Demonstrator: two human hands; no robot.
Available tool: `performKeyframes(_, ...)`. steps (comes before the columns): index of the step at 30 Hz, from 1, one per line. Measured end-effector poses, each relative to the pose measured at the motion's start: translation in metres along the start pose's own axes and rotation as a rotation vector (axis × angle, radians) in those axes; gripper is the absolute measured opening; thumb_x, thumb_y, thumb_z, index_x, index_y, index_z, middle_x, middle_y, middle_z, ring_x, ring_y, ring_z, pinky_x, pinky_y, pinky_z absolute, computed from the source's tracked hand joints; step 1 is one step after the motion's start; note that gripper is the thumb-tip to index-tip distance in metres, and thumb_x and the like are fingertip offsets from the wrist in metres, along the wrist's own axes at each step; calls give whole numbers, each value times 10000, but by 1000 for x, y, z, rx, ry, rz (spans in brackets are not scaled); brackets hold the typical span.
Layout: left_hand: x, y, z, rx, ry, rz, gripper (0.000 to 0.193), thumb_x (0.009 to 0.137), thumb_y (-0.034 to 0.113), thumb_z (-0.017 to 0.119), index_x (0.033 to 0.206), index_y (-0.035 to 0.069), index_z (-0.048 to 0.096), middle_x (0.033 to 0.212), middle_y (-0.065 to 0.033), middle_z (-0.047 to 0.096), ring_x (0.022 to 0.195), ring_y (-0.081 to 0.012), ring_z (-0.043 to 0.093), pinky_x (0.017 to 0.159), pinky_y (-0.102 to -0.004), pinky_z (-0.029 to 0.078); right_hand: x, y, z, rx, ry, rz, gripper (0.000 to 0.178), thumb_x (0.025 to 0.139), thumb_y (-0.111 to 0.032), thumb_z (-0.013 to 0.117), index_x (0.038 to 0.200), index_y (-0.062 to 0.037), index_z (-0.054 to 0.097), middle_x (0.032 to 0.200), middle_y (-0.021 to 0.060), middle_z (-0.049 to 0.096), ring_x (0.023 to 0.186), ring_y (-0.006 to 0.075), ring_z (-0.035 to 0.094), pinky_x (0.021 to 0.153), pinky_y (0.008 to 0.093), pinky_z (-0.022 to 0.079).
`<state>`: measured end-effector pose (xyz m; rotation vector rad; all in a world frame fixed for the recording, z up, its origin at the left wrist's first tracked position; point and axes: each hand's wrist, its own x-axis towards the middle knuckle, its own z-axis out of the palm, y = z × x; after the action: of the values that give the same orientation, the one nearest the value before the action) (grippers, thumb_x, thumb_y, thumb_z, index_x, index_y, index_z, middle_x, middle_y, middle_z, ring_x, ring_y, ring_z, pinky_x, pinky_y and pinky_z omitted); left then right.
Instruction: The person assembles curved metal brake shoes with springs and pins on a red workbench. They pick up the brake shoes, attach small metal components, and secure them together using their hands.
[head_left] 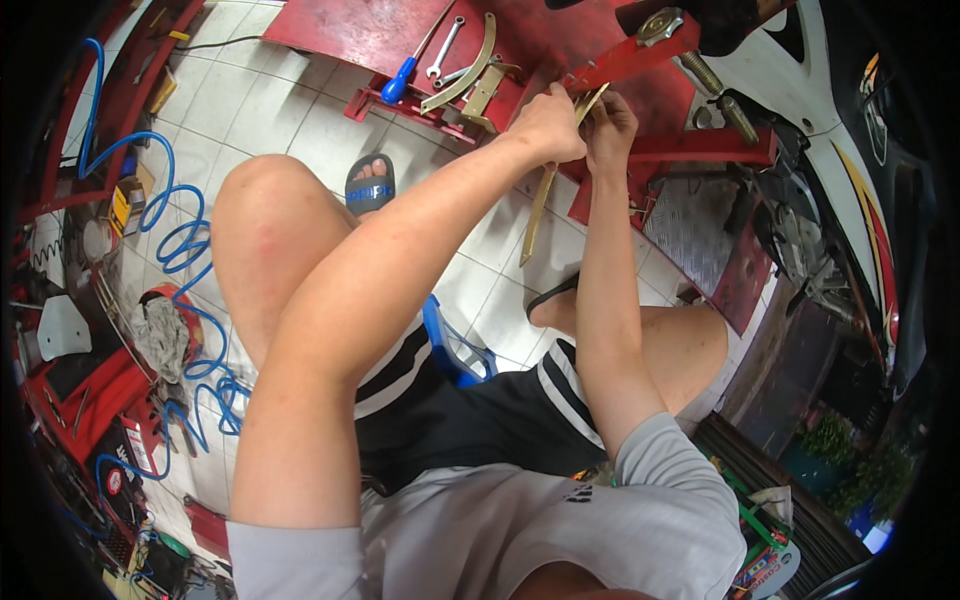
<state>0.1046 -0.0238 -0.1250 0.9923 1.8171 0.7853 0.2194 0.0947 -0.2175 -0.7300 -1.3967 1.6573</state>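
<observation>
Over the edge of a red metal bench (335,28), my two hands meet on a long, thin brass-coloured metal strip (540,215). My left hand (548,126) is closed on it, its fingers partly hidden from above. Just to its right, my right hand (608,130) pinches the strip near its upper end. The free end hangs down toward the tiles. Left of my hands on the bench lie a curved brass-coloured strip (478,68), a brass-coloured bracket (490,97), an open-end wrench (446,48) and a screwdriver with a blue handle (400,82).
A red metal arm (630,55) with a large bolt rises beyond my hands. To the right stands a white motorcycle (825,80). A coiled blue air hose (180,240) crosses the tiled floor at left, near a rag-filled tub (165,335). Beneath me is a blue stool (450,350).
</observation>
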Motion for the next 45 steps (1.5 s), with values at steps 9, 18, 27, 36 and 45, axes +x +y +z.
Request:
performKeyframes(9,11,-13,12,208,65,21,608,707,76,651,1227,-130,413,939,-297,665,932,-399,679,834,-415,559,-6,-4,20,-15,202,-50,66,885,38,634,938,52,670,829,56,664,703,109,616,621,252,506)
performKeyframes(18,26,-25,17,196,69,49,622,757,131,663,1269,-119,413,997,-316,650,1000,-407,651,877,-433,533,-10,-2,15,-128,214,-91,34,853,-4,675,857,18,701,778,18,670,687,76,578,618,231,457)
performKeyframes(27,47,-27,-4,21,376,278,395,759,186,666,1102,-9,656,1032,-207,698,1013,-360,659,912,-410,501,-15,-13,14,-270,143,-79,148,832,-19,615,932,50,700,787,55,690,713,107,629,648,255,479)
performKeyframes(36,80,-26,3,120,394,211,309,877,169,661,1133,-3,675,988,-134,725,838,-189,714,758,-303,549,-35,-71,-10,-845,-350,167,553,872,-225,575,1384,-30,501,962,156,701,805,189,673,758,317,529)
performKeyframes(45,31,25,-29,936,-74,185,401,858,302,603,1078,-26,669,1045,-270,670,1029,-421,636,922,-471,493,-42,-134,-170,-1066,-504,485,301,898,-206,540,1050,0,698,776,96,701,688,167,683,616,325,547)
